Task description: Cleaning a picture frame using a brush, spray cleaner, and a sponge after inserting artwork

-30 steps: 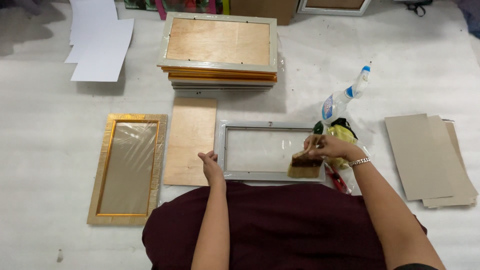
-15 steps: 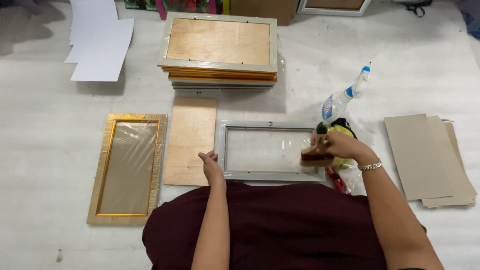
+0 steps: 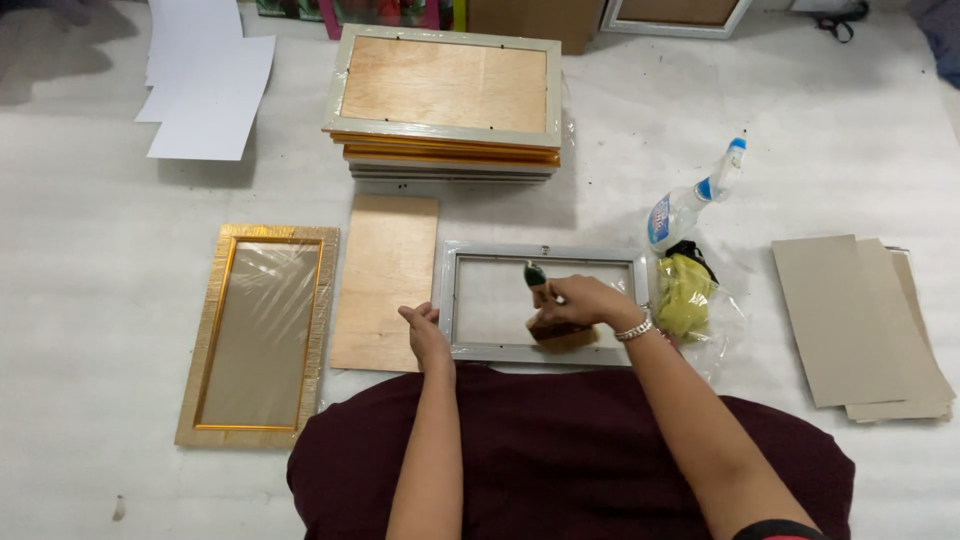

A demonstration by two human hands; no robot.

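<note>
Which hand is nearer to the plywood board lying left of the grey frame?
Left. The left hand rests at the plywood board's right edge; the right hand, holding a brush, is over the grey frame.

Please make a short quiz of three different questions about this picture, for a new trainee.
1. True or false: the right hand holds a brush over the grey frame.
2. What does the left hand touch? A) gold frame B) grey frame's left edge C) spray bottle
3. What lies between the gold frame and the grey frame?

Key: 1 true; 2 B; 3 a plywood board.
</note>
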